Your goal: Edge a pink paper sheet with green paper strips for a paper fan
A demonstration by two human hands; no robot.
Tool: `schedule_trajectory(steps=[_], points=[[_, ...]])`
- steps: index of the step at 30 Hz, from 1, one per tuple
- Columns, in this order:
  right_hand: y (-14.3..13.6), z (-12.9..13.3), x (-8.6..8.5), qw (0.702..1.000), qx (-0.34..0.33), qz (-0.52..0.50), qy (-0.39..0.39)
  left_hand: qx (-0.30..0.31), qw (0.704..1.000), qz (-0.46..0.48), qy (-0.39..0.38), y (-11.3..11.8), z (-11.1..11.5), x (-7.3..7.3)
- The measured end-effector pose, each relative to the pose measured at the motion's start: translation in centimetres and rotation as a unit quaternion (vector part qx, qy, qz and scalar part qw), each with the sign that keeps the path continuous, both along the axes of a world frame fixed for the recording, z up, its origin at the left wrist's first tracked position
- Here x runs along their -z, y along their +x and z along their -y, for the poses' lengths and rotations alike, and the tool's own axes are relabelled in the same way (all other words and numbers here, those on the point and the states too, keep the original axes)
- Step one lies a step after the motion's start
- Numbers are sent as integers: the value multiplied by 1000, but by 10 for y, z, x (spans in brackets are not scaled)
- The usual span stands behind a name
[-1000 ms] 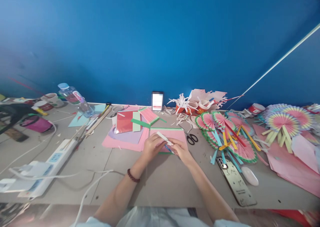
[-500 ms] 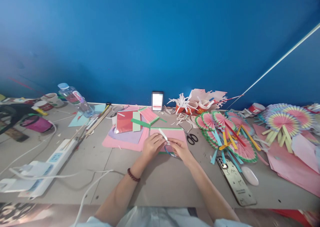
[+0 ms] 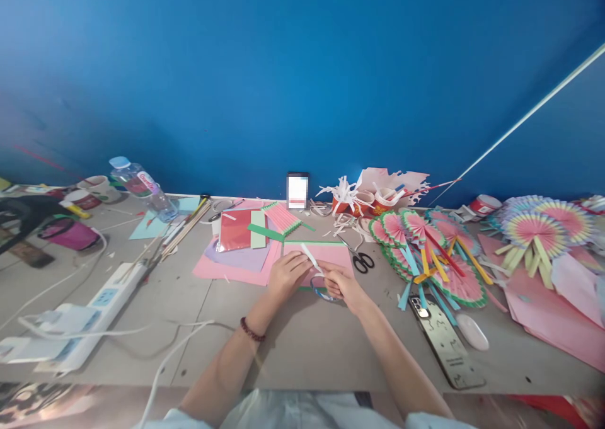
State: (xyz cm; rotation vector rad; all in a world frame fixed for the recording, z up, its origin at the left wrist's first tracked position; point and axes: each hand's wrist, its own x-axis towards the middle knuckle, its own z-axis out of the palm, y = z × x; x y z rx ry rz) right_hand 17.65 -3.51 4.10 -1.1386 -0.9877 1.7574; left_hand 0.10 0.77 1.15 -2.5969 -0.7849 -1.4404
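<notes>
My left hand [image 3: 287,276] is closed in a pinch on a white strip [image 3: 309,256] that slants up between my hands. My right hand [image 3: 344,288] has its index finger against the strip's lower end and its other fingers curled on a thin blue-and-white ring [image 3: 322,290], which looks like a roll of tape. Under both hands lies a pink sheet [image 3: 331,252] with green edges. Just beyond it is a pleated pink paper piece [image 3: 281,218] with green ends. Black-handled scissors [image 3: 363,263] rest to the right of my right hand.
Finished paper fans [image 3: 416,240], a patterned phone [image 3: 447,341] and a white mouse [image 3: 472,332] lie at right. Paper cups [image 3: 384,201] stand behind with paper scraps. At left are a water bottle [image 3: 144,186], wooden sticks [image 3: 186,230] and a power strip [image 3: 104,312] with cables.
My right hand's fingers have curled in more, and its index finger now stretches along the strip. The ring has shifted slightly. My left hand stays in place.
</notes>
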Motion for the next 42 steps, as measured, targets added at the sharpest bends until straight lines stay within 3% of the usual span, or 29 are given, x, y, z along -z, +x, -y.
schedule_trajectory(steps=[9, 17, 21, 25, 31, 42], points=[[-1, 3, -6, 1000, -7, -8, -5, 9, 1000, 2, -14, -2, -2, 0], [6, -1, -1, 998, -65, -11, 11, 2, 1000, 9, -23, -2, -3, 2], [6, -2, -4, 998, -45, 16, 44, -18, 999, 18, -34, -1, -2, -1], [3, -1, -7, 999, -25, 20, 25, -45, 998, 8, -42, 1, -2, -1], [-3, -1, -2, 1000, 14, 14, 11, -30, 999, -1, -41, 3, -1, 3], [-5, -3, 7, 998, 63, 27, 13, -3, 998, -5, -61, 9, 7, -8]])
